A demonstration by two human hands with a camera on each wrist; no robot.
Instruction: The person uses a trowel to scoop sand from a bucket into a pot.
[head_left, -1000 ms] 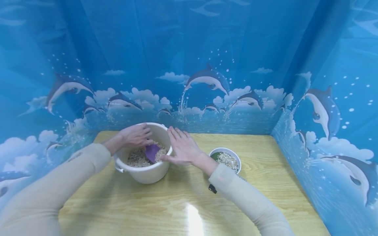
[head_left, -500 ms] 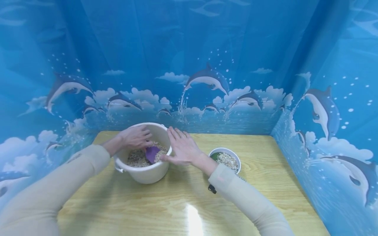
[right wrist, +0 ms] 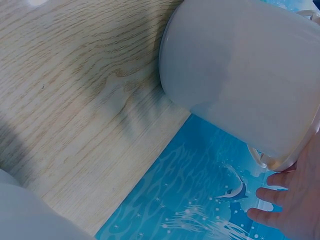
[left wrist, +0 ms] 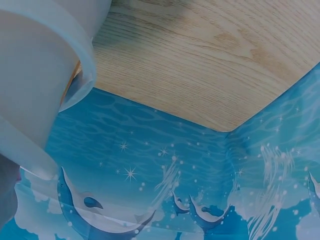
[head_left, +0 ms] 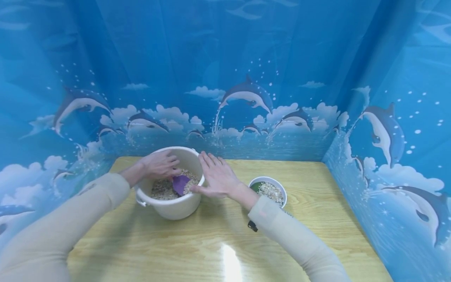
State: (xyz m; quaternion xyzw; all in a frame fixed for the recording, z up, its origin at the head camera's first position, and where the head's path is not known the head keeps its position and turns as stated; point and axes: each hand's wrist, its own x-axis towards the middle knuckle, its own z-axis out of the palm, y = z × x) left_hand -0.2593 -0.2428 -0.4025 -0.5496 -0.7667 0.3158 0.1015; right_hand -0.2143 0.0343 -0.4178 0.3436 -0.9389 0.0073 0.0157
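A white bucket [head_left: 176,209] stands on the left of the table, with pale grain-like flakes [head_left: 165,190] inside. My left hand [head_left: 161,164] reaches over its left rim and grips a purple scoop [head_left: 180,184], whose bowl lies in the flakes; the handle is mostly hidden by the fingers. Against the bucket's right rim rests my right hand [head_left: 220,177], fingers straight, seen also in the right wrist view beside the rim. The left wrist view catches the bucket's outer wall [left wrist: 30,65], with only a sliver of the hand at the edge.
A white bowl [head_left: 268,179] with a green patch inside and pale flakes [head_left: 271,192] stands right of the bucket, partly behind my right forearm. The wooden table [head_left: 183,250] is enclosed by a blue dolphin-printed curtain [head_left: 225,58].
Almost nothing moves. The left hand stays on the scoop in the bucket, and the right hand stays at the rim; the whole view shifts very slightly.
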